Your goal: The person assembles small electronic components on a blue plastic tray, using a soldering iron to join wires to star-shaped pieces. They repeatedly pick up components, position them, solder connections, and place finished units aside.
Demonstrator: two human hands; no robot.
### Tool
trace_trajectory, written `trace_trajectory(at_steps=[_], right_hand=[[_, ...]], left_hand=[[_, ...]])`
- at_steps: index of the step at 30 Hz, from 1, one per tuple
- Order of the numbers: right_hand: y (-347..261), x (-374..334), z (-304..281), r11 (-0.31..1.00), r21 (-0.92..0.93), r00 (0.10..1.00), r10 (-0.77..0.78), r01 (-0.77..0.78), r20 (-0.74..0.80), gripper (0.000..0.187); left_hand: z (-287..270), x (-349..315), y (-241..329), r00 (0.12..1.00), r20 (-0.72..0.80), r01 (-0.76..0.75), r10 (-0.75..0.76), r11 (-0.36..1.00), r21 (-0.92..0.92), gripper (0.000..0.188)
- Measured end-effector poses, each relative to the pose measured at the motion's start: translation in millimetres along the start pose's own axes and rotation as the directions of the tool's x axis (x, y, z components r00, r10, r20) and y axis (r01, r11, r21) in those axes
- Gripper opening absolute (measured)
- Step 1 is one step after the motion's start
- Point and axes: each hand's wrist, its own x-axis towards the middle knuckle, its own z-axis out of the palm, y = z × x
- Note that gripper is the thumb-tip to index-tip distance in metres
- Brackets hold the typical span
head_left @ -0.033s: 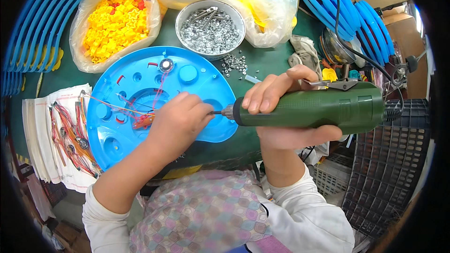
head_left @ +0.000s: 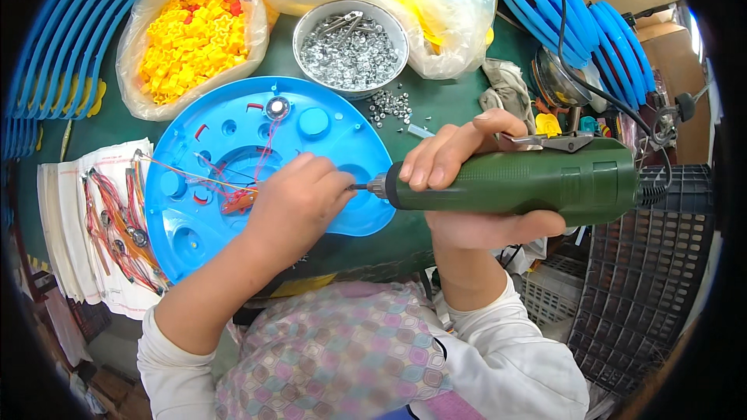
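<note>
On green table (head_left: pixel 451 97), big blue plastic panel (head_left: pixel 359 120) lies before person. Green electric screwdriver (head_left: pixel 513 183) is over panel's right edge, its body clamped in fingers of right hand (head_left: pixel 467 144). Left hand (head_left: pixel 299 194) above panel, fingers bunched together at screwdriver's tip; what is between them, cannot tell. Behind panel, metal bowl (head_left: pixel 354 94). Loose small metal pieces (head_left: pixel 387 106) near bowl.

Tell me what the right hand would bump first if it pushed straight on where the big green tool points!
Probably the left hand: the green power tool in the right hand aims its thin bit at the left fingertips. Whether they touch, I can't tell.
</note>
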Motion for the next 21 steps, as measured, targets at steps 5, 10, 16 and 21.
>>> trace_trajectory(at_steps=[5,10,16,21], right_hand=[[0,-7,8,0.997,-0.078,1.000,0.030,-0.029,0.008,0.116],[-5,-18,17,0.966,-0.190,0.983,0.159,-0.174,-0.091,0.117],[7,-19,10,0.977,-0.092,0.980,0.189,-0.193,-0.054,0.108],[7,-17,14,0.924,-0.223,0.949,0.288,-0.310,-0.128,0.107]], left_hand=[[0,-3,7,0.999,-0.025,-0.020,0.023,0.994,0.109,0.013],[-10,-12,24,0.997,-0.067,-0.028,0.040,0.983,0.180,0.014],[-10,-27,11,0.995,-0.080,0.072,-0.066,0.995,0.069,0.014],[-7,-28,9,0.984,-0.082,0.158,-0.160,0.987,-0.031,0.015]])
